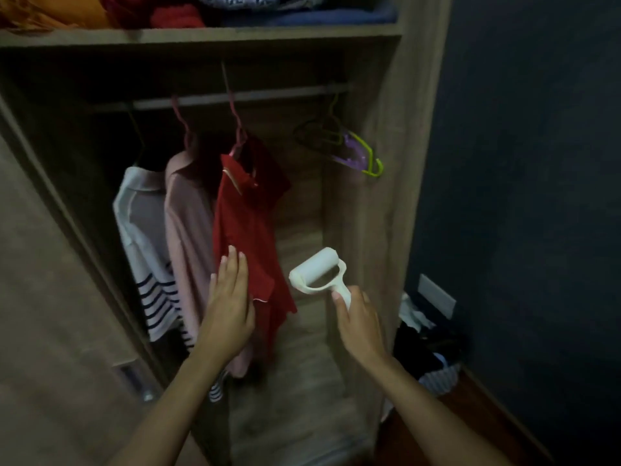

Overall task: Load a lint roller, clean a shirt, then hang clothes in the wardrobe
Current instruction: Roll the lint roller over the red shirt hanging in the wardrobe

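Shirt (245,230), red, hung on wardrobe rail (235,97), cleaning step in hand. Left hand (228,297) lay flat on hem, fingers straight. Right hand (361,317) gripped roller (317,272) handle, just beside shirt, apart. Next likely: press roller onto steadied cloth.

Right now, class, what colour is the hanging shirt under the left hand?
Red shirt, touched by the left hand; head view.

The folded clothes (188,11) on the top shelf (201,34) are cut off by the upper edge; the lint roller (317,274) handle's lower end is hidden inside the right hand (361,319); the left hand (228,304) covers part of the red shirt (248,223); the dim pile (426,351) by the wall is too dark to identify.
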`<state>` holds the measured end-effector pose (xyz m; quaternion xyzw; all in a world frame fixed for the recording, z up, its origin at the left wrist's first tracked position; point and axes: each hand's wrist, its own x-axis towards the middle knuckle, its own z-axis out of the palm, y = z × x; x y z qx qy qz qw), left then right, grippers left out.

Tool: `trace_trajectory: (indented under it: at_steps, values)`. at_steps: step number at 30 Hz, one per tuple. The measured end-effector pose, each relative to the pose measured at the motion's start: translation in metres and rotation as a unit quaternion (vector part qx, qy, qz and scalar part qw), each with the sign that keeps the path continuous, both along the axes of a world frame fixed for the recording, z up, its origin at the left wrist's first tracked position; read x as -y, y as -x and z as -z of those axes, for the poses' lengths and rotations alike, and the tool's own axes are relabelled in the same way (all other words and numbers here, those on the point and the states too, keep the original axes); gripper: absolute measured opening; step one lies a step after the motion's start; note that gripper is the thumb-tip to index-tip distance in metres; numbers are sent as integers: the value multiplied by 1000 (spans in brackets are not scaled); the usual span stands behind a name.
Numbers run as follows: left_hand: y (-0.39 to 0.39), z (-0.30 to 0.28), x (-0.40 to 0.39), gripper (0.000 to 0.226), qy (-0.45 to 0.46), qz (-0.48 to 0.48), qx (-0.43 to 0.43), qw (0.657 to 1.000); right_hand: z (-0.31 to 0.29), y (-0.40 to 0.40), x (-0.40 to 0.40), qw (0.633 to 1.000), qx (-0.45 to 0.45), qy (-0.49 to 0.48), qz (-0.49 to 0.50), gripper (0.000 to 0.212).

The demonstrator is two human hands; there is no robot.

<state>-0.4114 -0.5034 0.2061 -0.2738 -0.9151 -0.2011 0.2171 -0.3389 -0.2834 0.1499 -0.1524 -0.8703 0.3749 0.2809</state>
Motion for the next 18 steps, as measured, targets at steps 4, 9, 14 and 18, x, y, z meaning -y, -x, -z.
trace_trajectory:
  at_steps: [4,9,14,18]
  values:
    - [-20,6,-54,75,-20,55,15,998,-2,-54,-32,999,-19,-7,47,40]
    - [-58,21,-132,69,-36,140,53,988,-7,-127,-85,994,18,-26,106,27]
    - [-111,31,-214,65,-41,209,75,974,-8,-205,-138,985,33,-19,169,26]
    - [-157,35,-279,63,-32,248,87,964,4,-268,-179,974,46,13,220,30]
